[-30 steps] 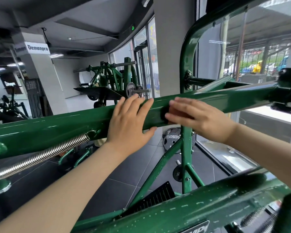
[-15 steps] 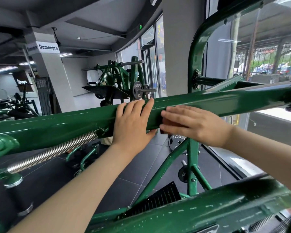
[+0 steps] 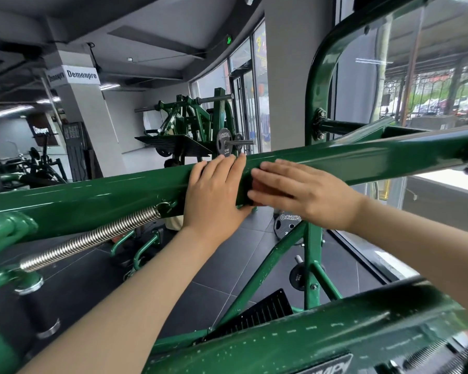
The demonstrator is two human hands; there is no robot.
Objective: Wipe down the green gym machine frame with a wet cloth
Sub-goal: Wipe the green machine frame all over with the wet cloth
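A thick green frame bar runs across the view from lower left to upper right. My left hand lies flat on the bar's near face, fingers straight and reaching over its top edge. Just to its right, my right hand presses a dark reddish cloth against the same bar with straight fingers. Only a small strip of the cloth shows under the fingers.
A steel spring hangs under the bar at left. A green upright post with diagonal braces stands below the hands. Another green bar crosses the foreground. Weight plates and a further green machine stand behind, with glass windows at right.
My right hand and the cloth have slid a little to the left along the bar, closing on the left hand, which stays planted on the bar. The camera shifted slightly.
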